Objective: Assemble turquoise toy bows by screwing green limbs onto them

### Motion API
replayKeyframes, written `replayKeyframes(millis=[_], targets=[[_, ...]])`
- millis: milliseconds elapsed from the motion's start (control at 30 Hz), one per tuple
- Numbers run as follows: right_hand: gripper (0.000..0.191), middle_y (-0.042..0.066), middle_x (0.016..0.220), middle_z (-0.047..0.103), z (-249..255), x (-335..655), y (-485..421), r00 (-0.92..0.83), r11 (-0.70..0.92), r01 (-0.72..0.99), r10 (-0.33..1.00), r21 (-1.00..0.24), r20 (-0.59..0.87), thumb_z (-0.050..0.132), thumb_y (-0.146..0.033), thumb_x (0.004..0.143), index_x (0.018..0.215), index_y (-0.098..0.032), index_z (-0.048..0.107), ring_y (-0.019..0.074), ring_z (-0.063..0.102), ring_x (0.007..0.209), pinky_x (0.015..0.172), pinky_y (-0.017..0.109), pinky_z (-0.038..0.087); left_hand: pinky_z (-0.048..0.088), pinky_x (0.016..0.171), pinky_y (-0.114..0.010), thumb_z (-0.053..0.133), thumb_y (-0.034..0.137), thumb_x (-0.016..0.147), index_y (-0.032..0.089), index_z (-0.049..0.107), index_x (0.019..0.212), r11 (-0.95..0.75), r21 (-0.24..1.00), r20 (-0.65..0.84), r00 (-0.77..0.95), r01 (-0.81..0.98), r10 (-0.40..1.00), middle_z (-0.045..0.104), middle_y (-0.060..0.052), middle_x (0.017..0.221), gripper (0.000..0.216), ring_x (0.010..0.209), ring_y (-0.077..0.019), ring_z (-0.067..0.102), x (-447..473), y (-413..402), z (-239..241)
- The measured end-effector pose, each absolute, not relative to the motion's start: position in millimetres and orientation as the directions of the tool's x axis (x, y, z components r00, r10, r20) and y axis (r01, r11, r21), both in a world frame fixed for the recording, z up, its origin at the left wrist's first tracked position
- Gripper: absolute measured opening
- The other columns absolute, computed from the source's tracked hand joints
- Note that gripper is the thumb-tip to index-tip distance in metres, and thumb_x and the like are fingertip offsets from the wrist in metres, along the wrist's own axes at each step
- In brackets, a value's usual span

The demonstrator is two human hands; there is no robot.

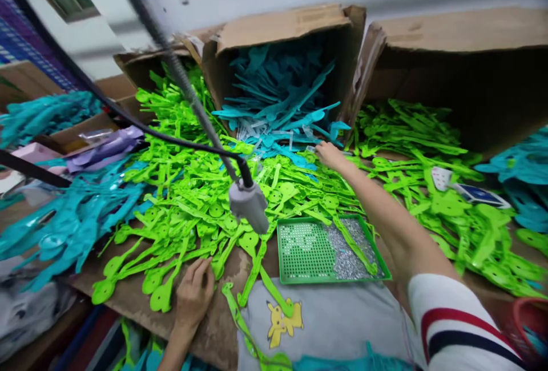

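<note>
My right hand [330, 154] reaches far forward to the pile of teal plastic parts [282, 108] spilling from a cardboard box [278, 28]; its fingers curl down among the teal and clear pieces, and what they hold is hidden. My left hand [193, 294] rests flat on the brown table [128, 297] near the front edge, fingers touching green plastic parts [188, 211]. Between my arms lies a green perforated tray [329, 248] with small silver pieces in it.
A hanging tool [249, 204] on a black cable dangles over the table's middle. Another cardboard box [462, 68] stands at the right with green parts below it. Teal parts [64, 222] are heaped at the left. A grey cloth [325, 319] lies in front.
</note>
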State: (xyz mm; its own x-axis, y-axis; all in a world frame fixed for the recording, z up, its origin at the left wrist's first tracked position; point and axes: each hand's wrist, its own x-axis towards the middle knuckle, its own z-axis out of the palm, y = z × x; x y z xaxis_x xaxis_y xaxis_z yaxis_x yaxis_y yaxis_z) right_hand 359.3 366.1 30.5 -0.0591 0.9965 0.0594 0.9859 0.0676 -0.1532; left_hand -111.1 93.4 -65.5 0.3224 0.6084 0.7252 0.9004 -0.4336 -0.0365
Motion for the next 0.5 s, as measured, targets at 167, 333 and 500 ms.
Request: replayKeyframes(millis=[167, 333, 500], targets=[[0.034, 0.012, 0.119, 0.071, 56, 373, 311, -0.074, 0.297, 0.9, 0.824, -0.318, 0.561, 0.042, -0.021, 0.098, 0.116, -0.019, 0.07, 0.0249, 0.067, 0.109, 0.098, 0.041, 0.052, 0.058, 0.076, -0.03, 0.062, 0.011, 0.091, 0.016, 0.063, 0.117, -0.433, 0.048, 0.743, 0.257, 0.9, 0.617, 0.07, -0.01, 0.103, 0.026, 0.089, -0.0194, 0.071, -110, 94, -69], [0.025, 0.008, 0.098, 0.074, 84, 381, 249, 0.363, 0.337, 0.697, 0.596, -0.633, 0.716, 0.049, -0.03, 0.097, 0.099, -0.02, 0.071, 0.0195, 0.071, 0.084, 0.079, 0.04, 0.062, 0.058, 0.081, -0.036, 0.06, 0.019, 0.091, 0.015, 0.067, 0.105, -0.401, 0.301, 0.787, 0.012, 0.865, 0.617, 0.07, -0.009, 0.097, 0.016, 0.091, -0.0221, 0.069, -110, 97, -67], [0.017, 0.005, 0.091, 0.076, 109, 326, 120, 0.39, 0.529, 0.415, 0.632, -0.74, 0.67, 0.064, -0.034, 0.094, 0.105, -0.024, 0.072, 0.0158, 0.072, 0.079, 0.067, 0.033, 0.064, 0.056, 0.079, -0.034, 0.065, 0.03, 0.094, 0.016, 0.065, 0.111, -0.306, 0.727, 0.605, -0.364, 0.614, 0.708, 0.065, -0.008, 0.106, 0.023, 0.088, -0.0173, 0.065, -76, 43, -40]])
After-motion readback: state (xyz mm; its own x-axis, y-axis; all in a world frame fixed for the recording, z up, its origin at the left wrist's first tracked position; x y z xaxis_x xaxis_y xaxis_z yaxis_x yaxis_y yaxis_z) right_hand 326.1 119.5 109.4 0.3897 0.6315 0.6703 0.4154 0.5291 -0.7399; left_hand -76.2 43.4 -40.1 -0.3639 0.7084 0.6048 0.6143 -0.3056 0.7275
